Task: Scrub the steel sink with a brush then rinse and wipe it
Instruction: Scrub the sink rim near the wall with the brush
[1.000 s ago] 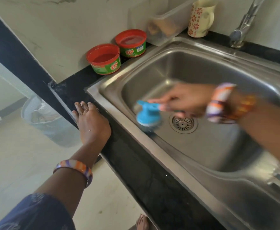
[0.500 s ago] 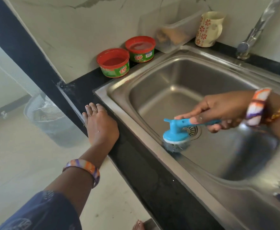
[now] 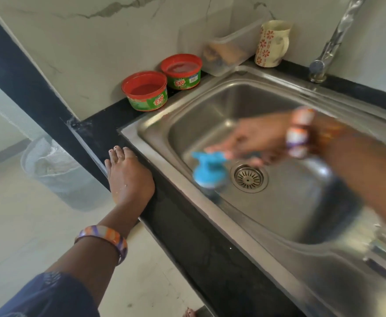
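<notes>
In sink (image 3: 210, 106), beside drain: right hand (image 3: 260, 138) fingers grip brush (image 3: 206, 171).

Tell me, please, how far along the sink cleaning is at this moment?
Scrubbing is in hand: the right hand holds the blue brush with its head down against the steel sink floor beside the drain, while the left hand rests on the counter edge. No finished step shows. Rinsing and wiping remain: no water runs from the tap.
</notes>
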Tool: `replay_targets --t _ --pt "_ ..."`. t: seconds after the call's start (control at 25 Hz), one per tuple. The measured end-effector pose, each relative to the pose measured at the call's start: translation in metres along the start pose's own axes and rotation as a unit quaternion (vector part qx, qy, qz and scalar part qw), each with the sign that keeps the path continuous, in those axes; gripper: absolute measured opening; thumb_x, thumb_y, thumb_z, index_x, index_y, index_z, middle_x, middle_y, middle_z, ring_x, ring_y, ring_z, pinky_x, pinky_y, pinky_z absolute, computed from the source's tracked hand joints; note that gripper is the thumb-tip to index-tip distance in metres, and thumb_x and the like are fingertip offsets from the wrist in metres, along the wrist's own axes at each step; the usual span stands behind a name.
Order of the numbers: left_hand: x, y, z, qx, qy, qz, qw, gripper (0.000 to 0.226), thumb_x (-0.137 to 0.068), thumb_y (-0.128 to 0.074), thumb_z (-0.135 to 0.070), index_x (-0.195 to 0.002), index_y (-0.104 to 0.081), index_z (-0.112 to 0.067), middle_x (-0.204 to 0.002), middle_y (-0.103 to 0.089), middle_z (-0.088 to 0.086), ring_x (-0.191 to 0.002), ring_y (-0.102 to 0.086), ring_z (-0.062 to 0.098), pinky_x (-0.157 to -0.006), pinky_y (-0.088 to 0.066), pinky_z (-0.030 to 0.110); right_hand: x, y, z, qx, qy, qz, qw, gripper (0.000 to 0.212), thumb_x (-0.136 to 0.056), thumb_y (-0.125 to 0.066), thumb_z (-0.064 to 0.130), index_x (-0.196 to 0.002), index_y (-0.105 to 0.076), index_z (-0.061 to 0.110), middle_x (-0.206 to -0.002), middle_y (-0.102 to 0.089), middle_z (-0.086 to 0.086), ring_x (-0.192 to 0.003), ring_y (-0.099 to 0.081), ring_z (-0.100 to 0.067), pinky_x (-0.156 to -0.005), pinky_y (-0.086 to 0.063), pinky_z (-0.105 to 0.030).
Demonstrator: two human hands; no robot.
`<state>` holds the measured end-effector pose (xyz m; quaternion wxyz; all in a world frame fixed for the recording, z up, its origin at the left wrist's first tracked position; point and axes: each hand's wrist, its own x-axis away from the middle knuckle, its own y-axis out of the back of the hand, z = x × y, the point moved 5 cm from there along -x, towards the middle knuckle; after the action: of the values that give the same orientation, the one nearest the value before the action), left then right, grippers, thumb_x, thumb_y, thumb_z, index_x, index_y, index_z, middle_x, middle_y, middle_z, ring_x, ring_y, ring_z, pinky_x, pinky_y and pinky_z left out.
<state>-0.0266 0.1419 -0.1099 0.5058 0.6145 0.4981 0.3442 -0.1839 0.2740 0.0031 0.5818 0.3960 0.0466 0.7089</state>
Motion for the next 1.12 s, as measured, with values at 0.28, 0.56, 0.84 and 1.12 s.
replay_targets --t 0.28,0.56,0.84,1.12 --pt "-0.005 0.000 0.002 -0.005 0.001 0.005 1.000 0.050 -0.093 -0.031 0.000 -0.143 -0.028 0.005 -0.156 -0.017 0.018 -0.146 -0.009 0.028 -0.121 -0.009 0.038 -0.055 0.003 -0.012 -0.043 0.031 -0.064 0.997 0.041 -0.099 -0.043 0.022 -0.140 -0.042 0.020 -0.052 -0.052 0.004 -0.025 -0.039 0.003 -0.029 -0.029 -0.008" --pt "-0.004 0.000 0.001 -0.012 -0.007 0.003 1.000 0.051 -0.090 -0.033 0.002 -0.140 -0.030 0.007 -0.153 -0.021 0.021 -0.145 -0.013 0.031 -0.120 -0.011 0.040 -0.054 -0.012 -0.008 -0.097 0.076 -0.038 0.992 0.039 -0.099 -0.044 0.017 -0.138 -0.044 0.018 -0.038 -0.049 0.010 -0.025 -0.038 0.001 -0.029 -0.029 -0.010" --pt "-0.005 -0.003 0.002 0.001 -0.019 0.007 1.000 0.052 -0.093 -0.031 0.000 -0.144 -0.025 0.006 -0.155 -0.017 0.018 -0.146 -0.008 0.029 -0.121 -0.007 0.038 0.032 -0.008 -0.068 -0.047 -0.072 0.048 0.995 0.044 -0.087 -0.055 0.040 -0.130 -0.053 0.033 -0.044 -0.049 0.006 -0.029 -0.035 0.000 -0.031 -0.028 -0.010" --pt "-0.008 -0.004 0.003 -0.027 -0.027 -0.002 0.999 0.047 -0.090 -0.035 0.000 -0.136 -0.036 0.010 -0.147 -0.032 0.025 -0.140 -0.022 0.036 -0.116 -0.018 0.044 -0.049 -0.017 -0.024 -0.169 0.025 -0.093 0.981 0.039 -0.099 -0.043 0.016 -0.138 -0.045 0.009 -0.052 -0.047 0.001 -0.022 -0.033 0.002 -0.027 -0.026 -0.008"
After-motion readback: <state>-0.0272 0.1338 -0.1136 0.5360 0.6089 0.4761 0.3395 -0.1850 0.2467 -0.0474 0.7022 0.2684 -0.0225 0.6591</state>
